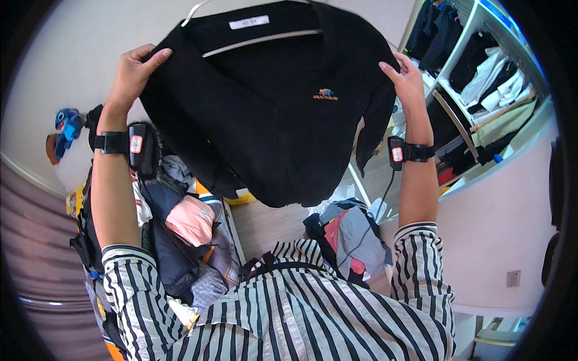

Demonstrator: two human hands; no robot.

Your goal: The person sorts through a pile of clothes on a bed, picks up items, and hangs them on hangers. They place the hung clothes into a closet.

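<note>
A black V-neck garment (271, 117) with long sleeves hangs spread out in front of me. My left hand (135, 72) pinches its shoulder on the left, thumb on the front. At the opposite shoulder, my right hand (404, 79) grips the cloth in the same way. A pale hanger (262, 41) runs inside the neckline, its bar showing across the opening. On the chest sits a small colourful embroidered motif (325, 94), and a white label (249, 22) is sewn inside the back of the neck.
Mixed clothes, among them a pink folded garment (190, 220), lie heaped on the left. Another clothes pile (356, 234) rests on the floor at the right. An open wardrobe (465, 49) holds hanging clothes. A blue plush toy (67, 126) is near the left wall.
</note>
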